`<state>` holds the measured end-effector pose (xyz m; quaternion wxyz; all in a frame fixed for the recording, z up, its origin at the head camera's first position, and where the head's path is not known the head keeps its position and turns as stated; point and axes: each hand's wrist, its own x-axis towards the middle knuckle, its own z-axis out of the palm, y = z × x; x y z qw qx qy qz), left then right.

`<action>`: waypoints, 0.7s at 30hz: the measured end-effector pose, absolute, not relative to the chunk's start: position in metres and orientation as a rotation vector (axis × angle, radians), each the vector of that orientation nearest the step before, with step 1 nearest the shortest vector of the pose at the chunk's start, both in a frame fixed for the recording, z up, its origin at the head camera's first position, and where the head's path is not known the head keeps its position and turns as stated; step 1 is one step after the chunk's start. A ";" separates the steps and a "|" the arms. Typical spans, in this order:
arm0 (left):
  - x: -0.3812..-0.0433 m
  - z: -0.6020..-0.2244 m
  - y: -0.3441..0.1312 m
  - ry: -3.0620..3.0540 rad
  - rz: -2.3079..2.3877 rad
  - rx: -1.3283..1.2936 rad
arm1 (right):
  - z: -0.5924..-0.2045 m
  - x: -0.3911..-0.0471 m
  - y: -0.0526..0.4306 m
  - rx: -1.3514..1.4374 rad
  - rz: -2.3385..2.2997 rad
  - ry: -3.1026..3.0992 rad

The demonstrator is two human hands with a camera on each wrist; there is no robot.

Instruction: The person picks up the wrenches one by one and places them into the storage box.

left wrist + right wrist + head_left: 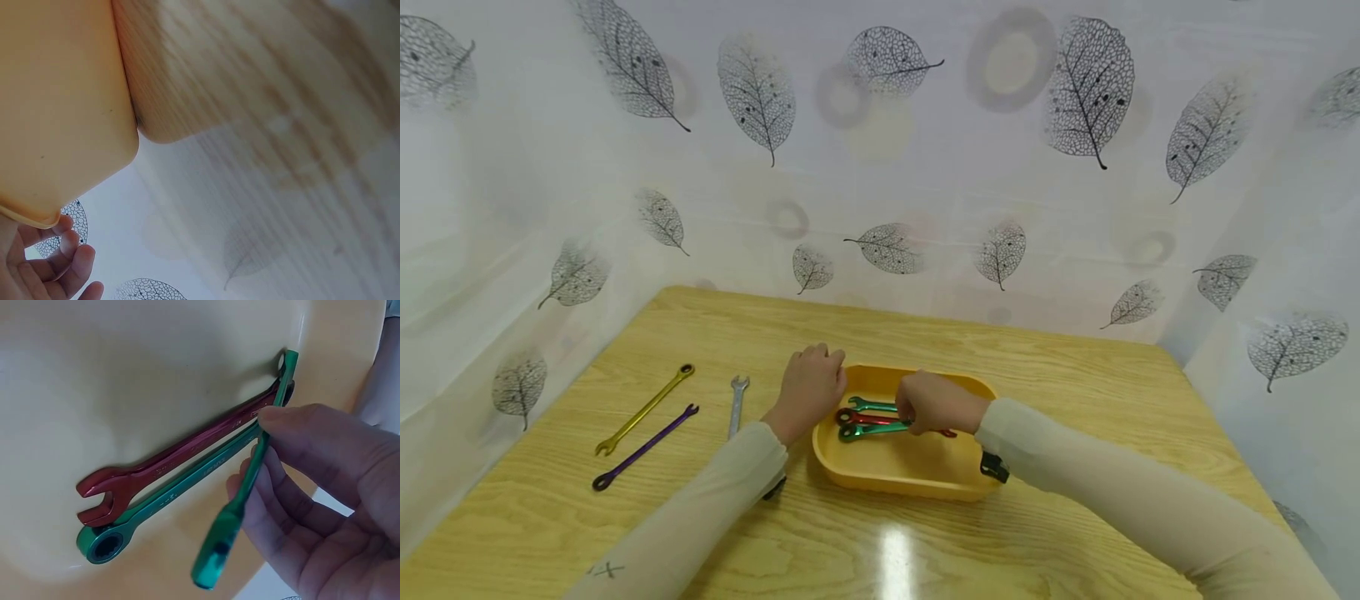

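My right hand reaches into a yellow tray and pinches a green wrench between thumb and fingers. This wrench is tilted up above a red wrench and a second green wrench, which lie together on the tray's floor. In the head view the hand hides part of the wrenches. At the tray's left end, my left hand grips the rim. In the left wrist view its curled fingers show by the rim's corner, below the tray's outer wall.
Left of the tray, a yellow wrench, a purple wrench and a silver wrench lie apart on the wooden table. The left forearm partly covers the silver one. A leaf-patterned sheet hangs behind the table.
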<state>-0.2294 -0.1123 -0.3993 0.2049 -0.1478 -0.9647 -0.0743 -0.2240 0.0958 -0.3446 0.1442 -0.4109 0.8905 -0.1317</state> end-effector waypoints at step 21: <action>-0.230 -0.397 -0.112 -2.713 -0.228 -0.405 | -0.358 -0.228 0.090 -1.205 -0.319 2.506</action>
